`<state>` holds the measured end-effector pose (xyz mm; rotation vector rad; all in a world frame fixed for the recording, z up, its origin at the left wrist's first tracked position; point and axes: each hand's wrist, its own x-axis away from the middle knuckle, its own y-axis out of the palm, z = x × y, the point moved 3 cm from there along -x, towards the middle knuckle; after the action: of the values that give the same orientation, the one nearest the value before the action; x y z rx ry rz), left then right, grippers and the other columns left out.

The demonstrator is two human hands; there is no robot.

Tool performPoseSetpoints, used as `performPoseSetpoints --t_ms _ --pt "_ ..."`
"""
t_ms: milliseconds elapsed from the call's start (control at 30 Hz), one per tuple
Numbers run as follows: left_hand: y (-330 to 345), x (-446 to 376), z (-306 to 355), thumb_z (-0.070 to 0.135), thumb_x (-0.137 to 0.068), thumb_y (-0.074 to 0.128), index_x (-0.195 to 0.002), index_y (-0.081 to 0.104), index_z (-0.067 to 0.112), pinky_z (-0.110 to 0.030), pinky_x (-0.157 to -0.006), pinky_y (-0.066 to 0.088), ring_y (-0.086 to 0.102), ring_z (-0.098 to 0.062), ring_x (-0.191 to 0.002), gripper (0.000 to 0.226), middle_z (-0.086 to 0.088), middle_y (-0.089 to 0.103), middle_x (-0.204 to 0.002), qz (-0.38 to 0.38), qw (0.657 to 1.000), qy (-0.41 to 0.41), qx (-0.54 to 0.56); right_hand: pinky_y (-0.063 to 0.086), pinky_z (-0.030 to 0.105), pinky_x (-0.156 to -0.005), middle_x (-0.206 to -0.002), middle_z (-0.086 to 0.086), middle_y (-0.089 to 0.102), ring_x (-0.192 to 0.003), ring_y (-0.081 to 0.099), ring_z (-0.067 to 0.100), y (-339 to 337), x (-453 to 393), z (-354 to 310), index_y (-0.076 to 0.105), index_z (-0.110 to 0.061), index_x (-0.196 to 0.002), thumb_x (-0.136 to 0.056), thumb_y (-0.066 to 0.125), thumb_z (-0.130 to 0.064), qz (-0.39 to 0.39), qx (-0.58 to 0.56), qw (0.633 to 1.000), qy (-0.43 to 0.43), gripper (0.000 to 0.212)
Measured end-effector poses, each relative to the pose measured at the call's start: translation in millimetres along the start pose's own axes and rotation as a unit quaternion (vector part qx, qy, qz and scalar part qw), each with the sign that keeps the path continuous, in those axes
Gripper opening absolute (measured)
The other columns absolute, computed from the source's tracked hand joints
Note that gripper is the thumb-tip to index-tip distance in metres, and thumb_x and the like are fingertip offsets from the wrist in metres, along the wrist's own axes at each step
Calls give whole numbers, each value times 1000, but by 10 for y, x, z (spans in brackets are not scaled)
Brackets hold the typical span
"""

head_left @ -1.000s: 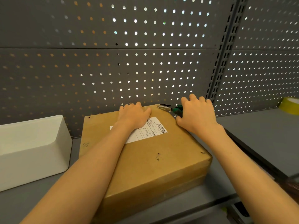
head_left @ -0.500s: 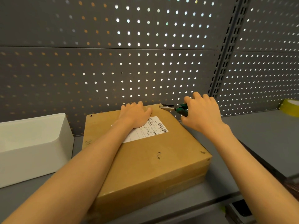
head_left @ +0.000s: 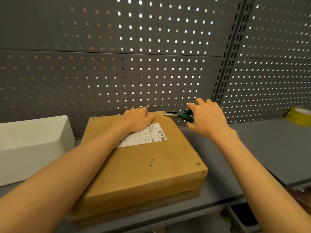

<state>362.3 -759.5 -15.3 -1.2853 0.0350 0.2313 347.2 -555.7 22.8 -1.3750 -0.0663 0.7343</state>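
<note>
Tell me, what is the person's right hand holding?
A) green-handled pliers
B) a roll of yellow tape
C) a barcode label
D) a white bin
A: the right hand grips the green-handled pliers, whose metal tips point toward the far corner of the cardboard box.

Grey shelf (head_left: pixel 252 148) — cardboard box (head_left: pixel 143 165) flat at centre, white bin (head_left: pixel 30 145) just beside it on the left, yellow tape roll (head_left: pixel 299 116) well apart, far right.
</note>
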Motion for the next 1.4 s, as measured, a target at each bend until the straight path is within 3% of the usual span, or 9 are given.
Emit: performPoseSetpoints --t_ms 133,300,433,600,967,1100,1400 --pt "19 -20 -15 44 -95 32 -89 47 13 -36 -82 34 46 -25 -98 35 -1 52 -90 1 1000 0 8 38 36 -81 -114 9 52 -98 51 31 44 18 -33 46 -14 -127 -85 54 -39 -2 -5 1000 -16 50" --pt "45 -24 -27 44 -95 33 -88 48 14 -33 -78 31 45 -22 -91 34 2 50 -84 23 1000 2 8 33 32 -70 -101 7 54 -84 50 27 62 52 -62 51 -13 -112 -86 53 -38 21 -10 999 -33 36" --pt "51 -39 -47 45 -94 33 -89 51 14 -33 -76 31 47 -22 -90 36 5 50 -79 32 999 5 13 31 31 -68 -100 7 55 -88 55 28 61 58 -85 51 -12 -111 -86 53 -37 33 -17 999 -36 35" --pt "51 -34 -52 45 -94 33 -88 50 15 -33 -77 31 47 -22 -90 35 3 49 -82 33 999 5 12 30 30 -63 -95 3 53 -81 53 25 77 44 -76 51 -14 -106 -86 52 -39 37 -22 999 -28 32" --pt "69 -60 -59 44 -93 34 -88 50 15 -32 -74 30 48 -21 -89 33 8 45 -72 42 999 2 21 27 30 -62 -87 2 49 -82 56 27 136 73 -87 52 -14 -104 -85 53 -38 56 -25 998 -16 30" --pt "55 -54 -52 45 -93 34 -93 53 14 -33 -74 30 47 -21 -89 36 5 48 -77 39 999 -5 18 27 30 -62 -84 -1 41 -84 57 26 131 65 -96 51 -15 -104 -86 53 -39 47 -23 998 -15 31" --pt "65 -66 -53 47 -92 33 -87 48 18 -35 -78 34 49 -22 -89 33 2 52 -83 30 999 -10 8 28 29 -60 -86 0 47 -83 57 25 128 76 -98 52 -15 -105 -86 52 -40 53 -20 998 -11 31"
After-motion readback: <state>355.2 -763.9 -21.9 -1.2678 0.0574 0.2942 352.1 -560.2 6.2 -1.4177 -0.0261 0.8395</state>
